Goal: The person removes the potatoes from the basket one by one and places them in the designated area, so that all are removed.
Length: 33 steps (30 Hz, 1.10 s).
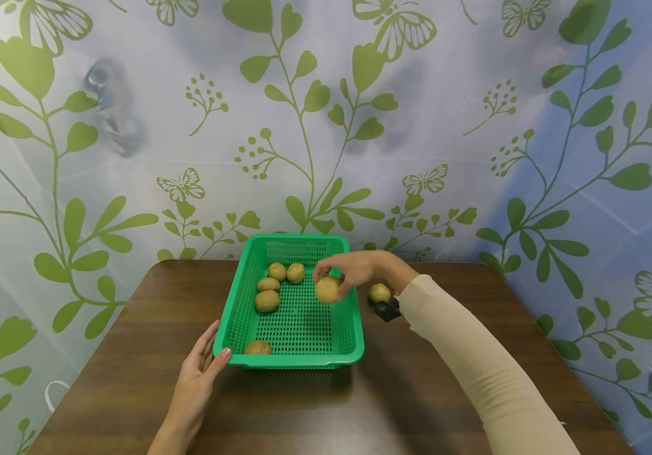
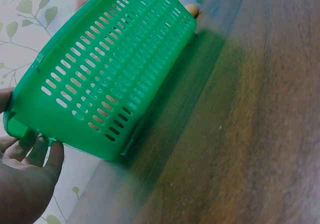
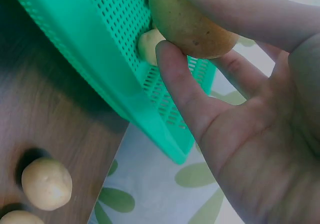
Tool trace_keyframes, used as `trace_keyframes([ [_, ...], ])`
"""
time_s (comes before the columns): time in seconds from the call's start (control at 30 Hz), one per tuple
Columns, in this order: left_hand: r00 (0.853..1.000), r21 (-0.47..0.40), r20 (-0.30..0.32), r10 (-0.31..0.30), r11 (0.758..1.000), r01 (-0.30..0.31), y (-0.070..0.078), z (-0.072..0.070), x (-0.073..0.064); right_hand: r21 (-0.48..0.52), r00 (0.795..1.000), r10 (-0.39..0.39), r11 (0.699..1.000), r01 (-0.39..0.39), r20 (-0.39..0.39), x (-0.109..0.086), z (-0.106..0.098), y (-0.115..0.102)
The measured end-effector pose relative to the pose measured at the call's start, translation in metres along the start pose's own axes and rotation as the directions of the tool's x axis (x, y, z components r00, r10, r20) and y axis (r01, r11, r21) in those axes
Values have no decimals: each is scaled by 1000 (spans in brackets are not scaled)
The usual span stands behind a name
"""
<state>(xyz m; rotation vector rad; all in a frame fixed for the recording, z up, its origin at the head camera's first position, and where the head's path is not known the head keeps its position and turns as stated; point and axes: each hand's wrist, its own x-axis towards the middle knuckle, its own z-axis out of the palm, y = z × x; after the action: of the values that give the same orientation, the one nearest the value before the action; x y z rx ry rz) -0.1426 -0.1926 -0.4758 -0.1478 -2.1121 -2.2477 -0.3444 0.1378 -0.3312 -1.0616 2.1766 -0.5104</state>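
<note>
A green perforated plastic basket [image 1: 289, 361] stands on the brown table with several potatoes [image 1: 267, 301] lying along its left side and one at its near wall. My left hand [image 1: 198, 373] grips the near left corner, thumb over the rim; the left wrist view shows its fingers [image 2: 37, 151] curled under that rim. Over the right part of the basket my right hand [image 1: 354, 268] holds a potato [image 1: 327, 290] between thumb and fingers. In the right wrist view that potato [image 3: 192, 24] hangs above the basket's right wall.
Right of the basket a potato [image 1: 380, 293] lies on the table [image 1: 445, 373], beside the black wrist camera [image 1: 387, 309]. In the right wrist view two potatoes [image 3: 47, 184] show there. A leaf-patterned curtain [image 1: 326, 126] hangs behind the table.
</note>
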Motion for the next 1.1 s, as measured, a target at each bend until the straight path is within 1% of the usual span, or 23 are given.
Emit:
trace_keyframes([
  [0.17, 1000, 16, -12, -7, 1000, 8, -1, -1, 0, 30, 1000, 18, 999, -18, -17, -8, 0, 4],
  [0.33, 1000, 18, -22, -17, 1000, 18, -3, -2, 0, 38, 1000, 15, 999, -14, -24, -16, -1, 9],
  [0.53, 999, 15, -29, -26, 1000, 27, -3, -1, -1, 24, 999, -17, 1000, 18, -30, -26, -1, 16],
  [0.63, 999, 11, -30, -25, 1000, 25, -3, 0, -1, 29, 999, -8, 1000, 9, -40, -31, 0, 20],
  [0.73, 999, 10, -26, -20, 1000, 20, -2, 0, -1, 14, 998, 13, 1000, -12, -60, -37, 0, 24],
  [0.83, 1000, 13, -17, -10, 1000, 11, -2, 0, 0, 6, 997, 10, 1000, -9, -75, -43, 1, 30],
  [0.9, 1000, 14, -11, -5, 1000, 5, -2, 1, 0, 25, 997, 3, 1000, -1, -79, -46, 2, 35],
  [0.93, 1000, 15, -9, -3, 1000, 3, -1, 1, -1, 51, 997, 8, 999, -4, -79, -48, 3, 37],
  [1.1, 1000, 21, -11, 1, 1000, -1, 1, 2, -2, 186, 992, 83, 980, -64, -97, -58, 7, 44],
])
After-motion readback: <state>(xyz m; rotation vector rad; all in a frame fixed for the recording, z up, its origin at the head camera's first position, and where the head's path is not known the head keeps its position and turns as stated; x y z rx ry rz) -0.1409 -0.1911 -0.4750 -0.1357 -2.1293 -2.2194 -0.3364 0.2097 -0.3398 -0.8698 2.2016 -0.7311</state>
